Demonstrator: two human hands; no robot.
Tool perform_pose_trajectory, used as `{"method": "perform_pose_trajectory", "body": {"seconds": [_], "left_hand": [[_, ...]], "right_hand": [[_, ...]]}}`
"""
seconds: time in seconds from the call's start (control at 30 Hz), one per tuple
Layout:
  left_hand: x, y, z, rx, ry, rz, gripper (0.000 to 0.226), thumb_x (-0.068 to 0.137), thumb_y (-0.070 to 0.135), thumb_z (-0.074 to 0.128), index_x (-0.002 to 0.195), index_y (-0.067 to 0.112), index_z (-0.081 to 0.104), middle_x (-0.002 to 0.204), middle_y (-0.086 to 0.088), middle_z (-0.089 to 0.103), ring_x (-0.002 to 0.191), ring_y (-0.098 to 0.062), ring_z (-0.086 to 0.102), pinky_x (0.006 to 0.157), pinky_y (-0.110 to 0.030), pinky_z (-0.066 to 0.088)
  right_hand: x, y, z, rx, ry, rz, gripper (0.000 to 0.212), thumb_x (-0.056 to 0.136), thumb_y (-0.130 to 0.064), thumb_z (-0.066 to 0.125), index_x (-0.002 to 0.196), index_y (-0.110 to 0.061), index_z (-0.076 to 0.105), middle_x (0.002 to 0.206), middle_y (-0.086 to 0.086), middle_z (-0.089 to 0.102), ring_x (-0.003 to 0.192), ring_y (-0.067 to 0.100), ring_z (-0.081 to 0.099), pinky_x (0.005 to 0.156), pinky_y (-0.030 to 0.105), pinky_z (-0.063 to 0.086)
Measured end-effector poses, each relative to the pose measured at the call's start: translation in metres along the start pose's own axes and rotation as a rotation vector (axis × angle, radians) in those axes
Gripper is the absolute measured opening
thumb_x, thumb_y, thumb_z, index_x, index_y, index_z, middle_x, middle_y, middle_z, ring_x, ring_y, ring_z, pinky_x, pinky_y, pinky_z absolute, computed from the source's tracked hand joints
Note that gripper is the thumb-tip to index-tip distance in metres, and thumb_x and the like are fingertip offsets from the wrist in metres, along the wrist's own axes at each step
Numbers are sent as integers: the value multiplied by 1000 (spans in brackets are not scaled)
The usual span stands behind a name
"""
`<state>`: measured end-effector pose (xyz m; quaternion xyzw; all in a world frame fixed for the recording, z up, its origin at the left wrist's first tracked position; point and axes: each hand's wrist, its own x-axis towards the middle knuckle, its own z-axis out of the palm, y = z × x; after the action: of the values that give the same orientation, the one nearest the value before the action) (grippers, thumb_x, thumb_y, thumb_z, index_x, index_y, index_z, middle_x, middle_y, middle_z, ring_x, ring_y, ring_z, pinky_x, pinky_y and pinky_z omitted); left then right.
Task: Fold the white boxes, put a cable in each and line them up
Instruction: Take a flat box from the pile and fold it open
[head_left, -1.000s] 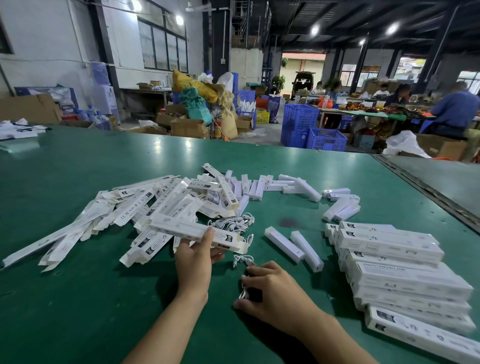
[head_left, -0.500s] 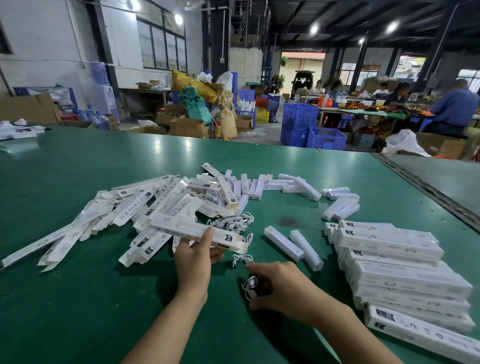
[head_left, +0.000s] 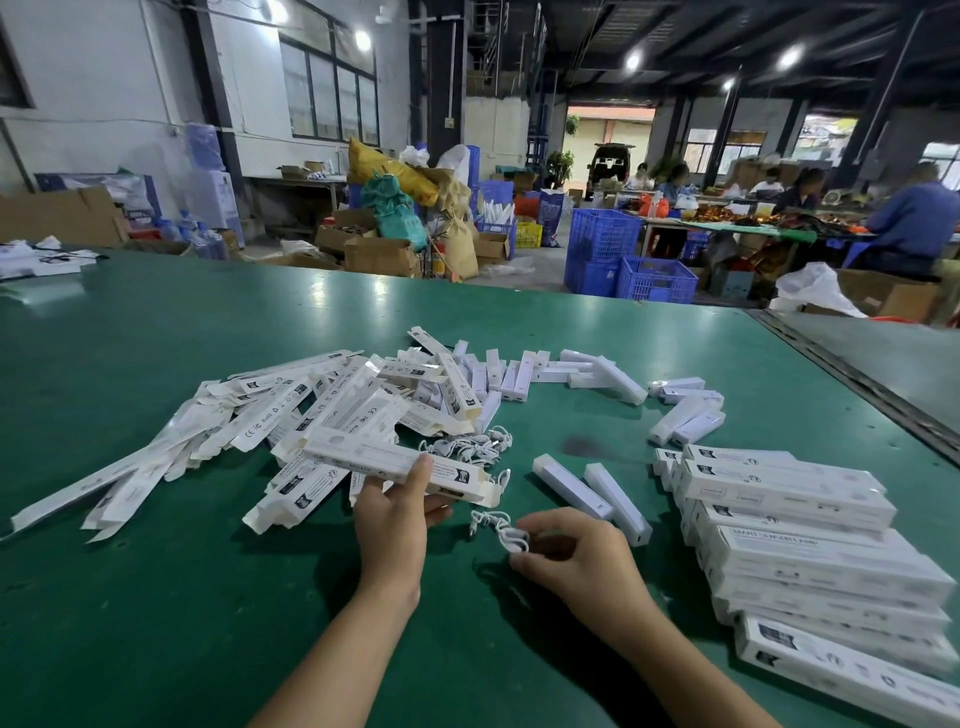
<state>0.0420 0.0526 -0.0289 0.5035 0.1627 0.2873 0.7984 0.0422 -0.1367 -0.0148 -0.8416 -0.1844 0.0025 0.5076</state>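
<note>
White boxes (head_left: 260, 421) lie flat in a heap at centre left of the green surface (head_left: 156, 623); I see a folded stack (head_left: 810, 545) at lower right. Left hand (head_left: 389, 525) grips one box (head_left: 363, 457) at centre; right hand (head_left: 576, 561) pinches a coiled cable (head_left: 511, 540).

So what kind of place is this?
Most likely a packing workshop or small factory: a big green worktable heaped with flat white boxes, blue crates and cardboard cartons on the floor, and other workers seated at tables farther back.
</note>
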Motion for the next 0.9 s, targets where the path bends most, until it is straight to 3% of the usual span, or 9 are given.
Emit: {"method": "perform_pose_trajectory", "body": {"seconds": [0.13, 0.3, 0.7, 0.9], "left_hand": [[-5, 1, 4, 5, -61, 30, 11, 95, 15, 65, 104, 19, 63, 87, -2, 77, 72, -23, 74, 56, -28, 57], [-11, 0, 8, 27, -168, 37, 12, 95, 15, 64, 107, 17, 67, 95, -10, 77, 84, -29, 75, 63, -30, 58], [-17, -5, 10, 56, -286, 30, 21, 94, 15, 66, 115, 15, 63, 100, -10, 76, 90, -30, 74, 65, -28, 58], [-17, -5, 12, 63, -288, 44, 22, 93, 16, 66, 115, 15, 64, 100, -11, 76, 90, -31, 74, 67, -31, 60]], "right_hand": [[2, 0, 1, 253, 104, 49, 25, 73, -9, 84, 94, -18, 75, 86, -9, 77, 82, 7, 72, 74, 16, 54], [6, 1, 0, 423, 185, 106, 23, 72, -6, 84, 91, -14, 74, 83, -6, 76, 77, 5, 71, 68, 13, 52], [9, 5, 3, 659, 240, 208, 30, 67, -4, 86, 93, -8, 71, 84, 9, 74, 74, 15, 69, 68, 22, 54], [8, 4, 1, 740, 165, 245, 42, 65, -8, 84, 102, -4, 66, 86, 12, 75, 79, 23, 73, 71, 25, 56]]}}
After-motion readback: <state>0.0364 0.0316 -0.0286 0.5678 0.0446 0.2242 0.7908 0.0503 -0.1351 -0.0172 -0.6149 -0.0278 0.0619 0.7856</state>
